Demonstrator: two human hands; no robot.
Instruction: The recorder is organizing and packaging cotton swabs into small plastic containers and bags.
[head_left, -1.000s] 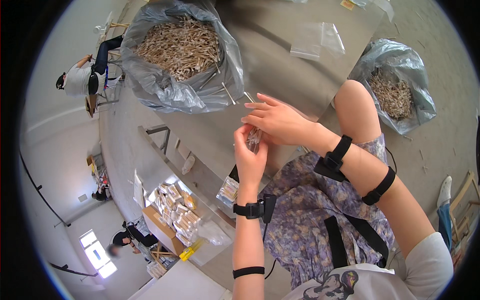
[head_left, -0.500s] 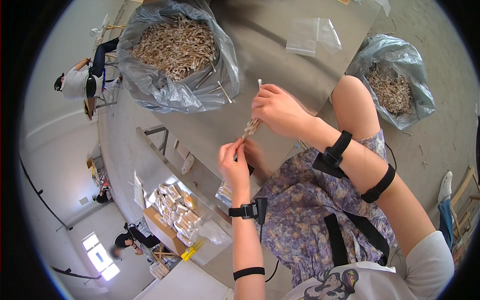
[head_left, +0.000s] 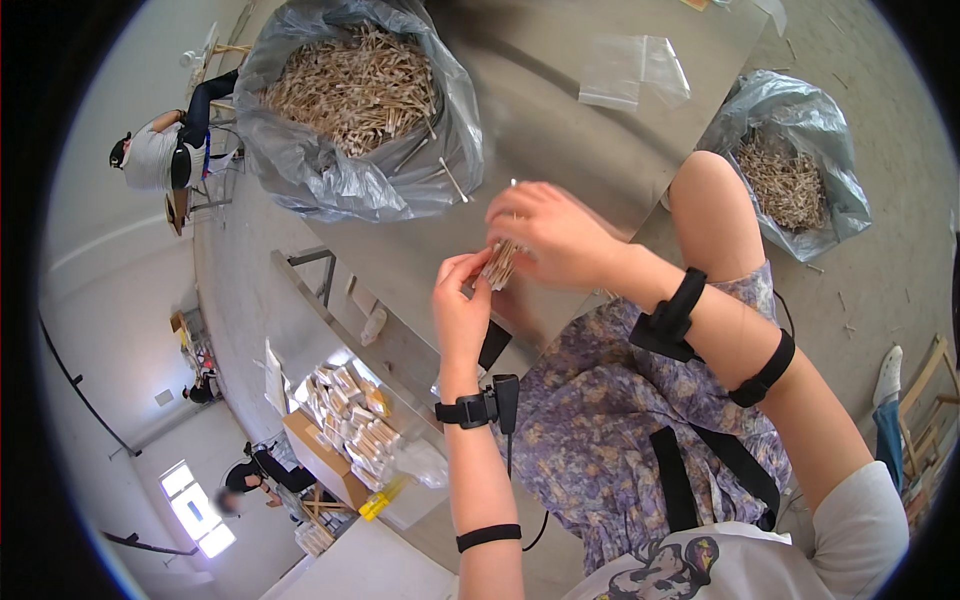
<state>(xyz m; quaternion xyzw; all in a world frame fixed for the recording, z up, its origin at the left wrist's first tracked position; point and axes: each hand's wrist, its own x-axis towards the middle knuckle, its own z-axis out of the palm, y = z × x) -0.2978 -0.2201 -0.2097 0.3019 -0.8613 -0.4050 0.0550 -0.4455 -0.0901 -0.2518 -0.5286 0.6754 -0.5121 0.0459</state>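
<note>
Head view, my two bare hands over a smooth grey metal table (head_left: 545, 110). My L hand (head_left: 463, 305) pinched the lower end of a small bundle of thin brown-stick, white-tipped cotton swabs (head_left: 501, 268) btwn thumb & fingers. My R hand (head_left: 552, 232), partly blurred, was curled over the bundle's upper end; cannot tell if it gripped or only touched. Bundle thus lay btwn both hands, tilted, above the table. Up & L: a large open grey translucent plastic bag (head_left: 345, 190) full of loose swabs, w/ one single swab (head_left: 453, 180) against its R side. Flat, thin clear plastic bags (head_left: 635, 75) lay farther off on the tabletop. R, nr. my knee: a smaller grey plastic sack (head_left: 848, 180), also w/ swabs.
</note>
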